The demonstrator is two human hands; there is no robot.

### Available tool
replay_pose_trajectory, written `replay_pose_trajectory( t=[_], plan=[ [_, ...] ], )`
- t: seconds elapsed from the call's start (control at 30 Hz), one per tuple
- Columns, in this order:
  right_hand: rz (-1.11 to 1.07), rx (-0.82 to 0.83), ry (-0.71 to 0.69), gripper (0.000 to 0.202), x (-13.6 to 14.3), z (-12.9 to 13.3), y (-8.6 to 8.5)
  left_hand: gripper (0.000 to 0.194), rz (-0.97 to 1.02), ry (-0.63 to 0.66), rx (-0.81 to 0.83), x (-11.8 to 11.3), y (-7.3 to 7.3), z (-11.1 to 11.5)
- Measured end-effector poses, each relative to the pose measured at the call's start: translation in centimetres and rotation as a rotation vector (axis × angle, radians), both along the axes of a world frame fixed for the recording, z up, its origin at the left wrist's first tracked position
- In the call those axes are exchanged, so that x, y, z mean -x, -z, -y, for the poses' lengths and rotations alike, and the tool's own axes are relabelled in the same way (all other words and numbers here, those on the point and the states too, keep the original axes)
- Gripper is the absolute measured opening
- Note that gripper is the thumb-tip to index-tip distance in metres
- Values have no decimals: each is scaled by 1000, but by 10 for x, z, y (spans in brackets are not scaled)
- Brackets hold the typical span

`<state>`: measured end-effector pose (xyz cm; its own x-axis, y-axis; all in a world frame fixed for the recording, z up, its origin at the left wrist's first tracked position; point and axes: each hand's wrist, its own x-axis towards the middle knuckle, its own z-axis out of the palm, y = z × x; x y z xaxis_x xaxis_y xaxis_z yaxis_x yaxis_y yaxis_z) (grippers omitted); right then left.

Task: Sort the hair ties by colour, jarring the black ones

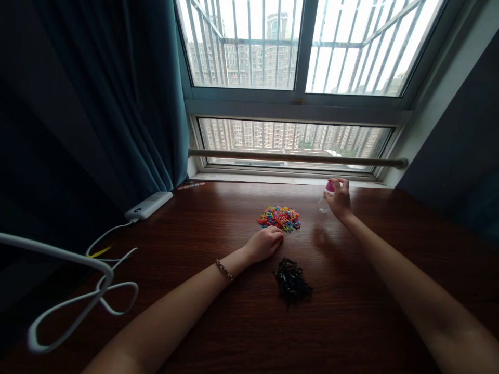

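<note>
My right hand [340, 200] is closed around the pink top of a small clear bottle [323, 208], which stands upright on the far right of the table. A heap of small, brightly coloured rubber bands [279, 217] lies near the middle. Just in front of that heap rests my left hand [266, 243], its fingers curled in and its knuckles close to the bands. Whatever those fingers may hold is hidden. Nearer to me lies a loose pile of black bands [292, 280], touched by neither hand.
At the left sits a white power bank [148, 205] with a white cable [105, 280] looping toward me. A yellow strip [100, 252] lies by the cable. Behind the brown table [374, 311] are a window and a rail [296, 157]. A blue curtain [156, 104] hangs left.
</note>
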<state>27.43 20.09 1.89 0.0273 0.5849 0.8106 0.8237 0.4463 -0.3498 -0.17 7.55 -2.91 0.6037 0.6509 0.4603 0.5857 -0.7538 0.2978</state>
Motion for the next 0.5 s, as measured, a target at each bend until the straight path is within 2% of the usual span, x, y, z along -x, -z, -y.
replay_pose_trajectory(
  t=[0.13, 0.23, 0.33, 0.4, 0.5],
  plan=[
    [-106, -21, -103, 36, -3, 28, -3, 20, 7, -9, -11, 1, 1, 0],
    [-230, 9, -214, 37, 1, 64, -9, 20, 40, -10, -26, 1, -1, 1],
    [-356, 64, -327, 39, 11, 102, -12, 22, 117, -11, -45, -6, -11, 2],
    [-437, 106, -389, 40, 17, 122, -10, 34, 185, -14, -52, -17, -19, 3],
    [-553, 150, -459, 42, 25, 139, -4, 63, 266, -19, -20, -41, -27, 3]
  ],
)
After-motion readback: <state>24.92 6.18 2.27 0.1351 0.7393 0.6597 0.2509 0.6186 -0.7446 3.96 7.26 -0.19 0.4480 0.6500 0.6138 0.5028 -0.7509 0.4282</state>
